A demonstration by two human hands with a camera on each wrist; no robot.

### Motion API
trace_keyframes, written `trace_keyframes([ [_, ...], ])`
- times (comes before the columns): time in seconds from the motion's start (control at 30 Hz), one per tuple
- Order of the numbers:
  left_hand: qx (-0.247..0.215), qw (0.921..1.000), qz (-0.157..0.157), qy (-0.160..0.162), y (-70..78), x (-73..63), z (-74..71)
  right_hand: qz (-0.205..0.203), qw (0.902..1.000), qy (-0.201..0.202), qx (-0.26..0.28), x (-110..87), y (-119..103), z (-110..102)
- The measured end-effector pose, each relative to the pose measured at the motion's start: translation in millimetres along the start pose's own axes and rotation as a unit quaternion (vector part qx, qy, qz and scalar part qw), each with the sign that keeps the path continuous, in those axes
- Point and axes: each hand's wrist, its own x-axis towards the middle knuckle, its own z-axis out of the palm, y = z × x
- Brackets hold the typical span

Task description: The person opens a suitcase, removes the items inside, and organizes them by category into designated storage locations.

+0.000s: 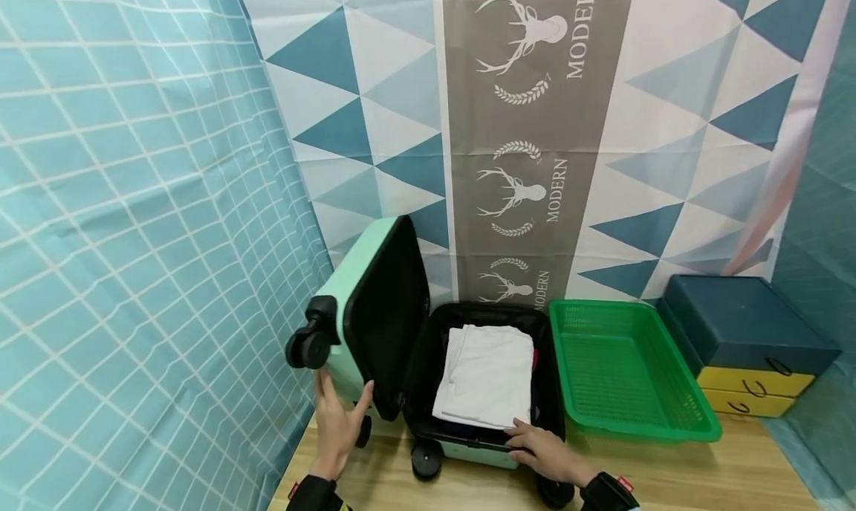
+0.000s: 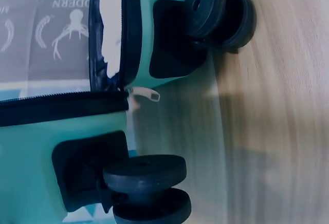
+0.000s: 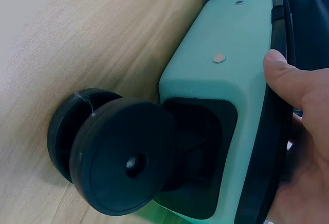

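A mint-green suitcase (image 1: 478, 454) with black wheels lies opened, its lid (image 1: 364, 262) tilted up on the left. Folded white cloth (image 1: 487, 377) fills much of the base, with a bit of red at its right edge. Against the lid's outer side, below a wheel, rests my left hand (image 1: 336, 427), fingers extended and thumb spread toward the lid's edge. My right hand (image 1: 550, 451) grips the base's front rim near the right corner. In the right wrist view its thumb (image 3: 282, 77) lies on the black zip edge, while the fingers are mostly hidden. The left wrist view shows wheels (image 2: 146, 175) and a zip pull (image 2: 145, 93).
A green plastic basket (image 1: 702, 425) stands right of the suitcase. Beyond it is a dark blue box (image 1: 749, 310) above yellow drawers (image 1: 756, 381). Patterned fabric (image 1: 374, 88) hangs behind the wooden table (image 1: 642, 477), and blue checked fabric (image 1: 134, 199) hangs at the left.
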Motion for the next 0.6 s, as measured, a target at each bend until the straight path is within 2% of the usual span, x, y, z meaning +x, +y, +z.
trace_keyframes([
  [0.1, -0.017, 0.9960, -0.087, -0.012, 43.8, 12.0, -18.4, 0.005, 1.0000, 0.006, -0.002, 0.2, 3.3, 1.8],
  [0.13, -0.014, 0.9927, -0.117, -0.021, 55.4, 15.2, -23.9, 0.007, 1.0000, 0.006, -0.001, 0.2, 3.1, 1.8],
  [0.17, -0.011, 0.9878, -0.152, -0.030, 59.2, 16.4, -26.1, 0.005, 1.0000, 0.007, 0.000, 0.4, 2.7, 1.6],
  [0.3, -0.003, 0.9703, -0.236, -0.052, 54.7, 19.0, -27.5, -0.016, 0.9996, 0.020, -0.010, 0.8, 0.9, 2.2],
  [0.5, 0.018, 0.9452, -0.315, -0.085, 46.7, 18.7, -25.9, -0.011, 0.9995, 0.021, -0.021, 0.0, 0.2, 2.1],
  [0.6, -0.001, 0.9270, -0.366, -0.083, 41.1, 13.5, -28.4, -0.016, 0.9998, 0.013, -0.002, -1.7, 3.9, 3.3],
])
